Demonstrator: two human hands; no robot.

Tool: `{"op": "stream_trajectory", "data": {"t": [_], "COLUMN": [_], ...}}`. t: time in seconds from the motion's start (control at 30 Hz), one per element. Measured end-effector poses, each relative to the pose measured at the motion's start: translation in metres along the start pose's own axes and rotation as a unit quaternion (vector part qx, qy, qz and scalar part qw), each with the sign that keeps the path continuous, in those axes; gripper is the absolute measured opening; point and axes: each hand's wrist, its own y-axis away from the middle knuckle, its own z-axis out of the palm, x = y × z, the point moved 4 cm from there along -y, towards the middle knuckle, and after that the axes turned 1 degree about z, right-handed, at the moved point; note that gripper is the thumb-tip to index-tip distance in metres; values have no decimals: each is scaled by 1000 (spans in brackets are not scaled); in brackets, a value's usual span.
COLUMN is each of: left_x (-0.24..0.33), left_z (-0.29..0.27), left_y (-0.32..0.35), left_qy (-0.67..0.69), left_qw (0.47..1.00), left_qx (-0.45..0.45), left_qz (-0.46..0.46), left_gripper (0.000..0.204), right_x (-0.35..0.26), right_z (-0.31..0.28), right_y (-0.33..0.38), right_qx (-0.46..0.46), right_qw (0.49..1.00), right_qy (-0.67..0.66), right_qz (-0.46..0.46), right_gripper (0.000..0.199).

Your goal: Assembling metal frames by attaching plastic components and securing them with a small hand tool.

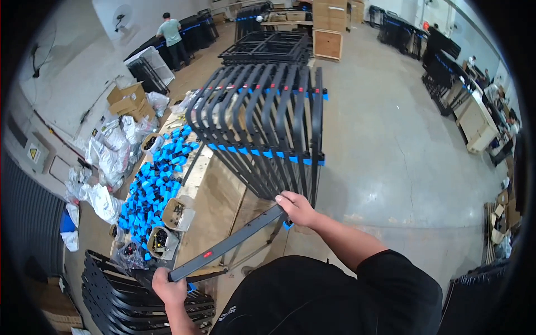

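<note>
Bar: long dark-grey flat bar [229, 242] ran diagonally across lower centre of frame, held off the worktop [215, 201] by both hands, w/ a small red mark near its lower-left third.
Left hand: left hand [169, 288] at lower left, fingers wrapped shut round the bar's lower end.
Right hand: right hand [297, 208] at centre, fingers curled closed over the bar's upper end.
Handling: looked like rigid metal, prob. moderately heavy for its length; no sag visible between the two grips. Painted finish seemed smooth, so could slip (a judgement only). Best taken at both ends as here, since one-end hold would likely lever hard on the wrist.
Nearby: row of curved black frames w/ blue clips [267, 128] stood upright at upper centre, just beyond the right hand; pile of blue plastic pieces [153, 187] at left of centre; stack of black frames [128, 293] at lower left; small boxes of hardware [177, 214] by the blue pile.
Hidden: bar's far tip was covered by the right hand; a bit of blue showed under it, unclear if attached. Lower end partly hidden by left hand. Box contents too small to tell. Person's dark shirt blocked the bottom centre.
</note>
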Motion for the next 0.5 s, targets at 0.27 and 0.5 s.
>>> {"op": "stream_trajectory", "data": {"t": [0.27,0.5], "left_x": [114,147], "left_z": [19,64], "left_y": [-42,-110], "left_qy": [42,141], "left_qw": [997,987], "left_qx": [-36,-78], "left_qz": [51,4], "left_gripper": [21,27], "right_x": [-16,-87], "right_z": [-117,-183], "right_y": [46,9], "right_qx": [192,252], "right_qw": [981,967], "right_qy": [-13,6], "right_qz": [-4,-26], "right_gripper": [42,37]}}
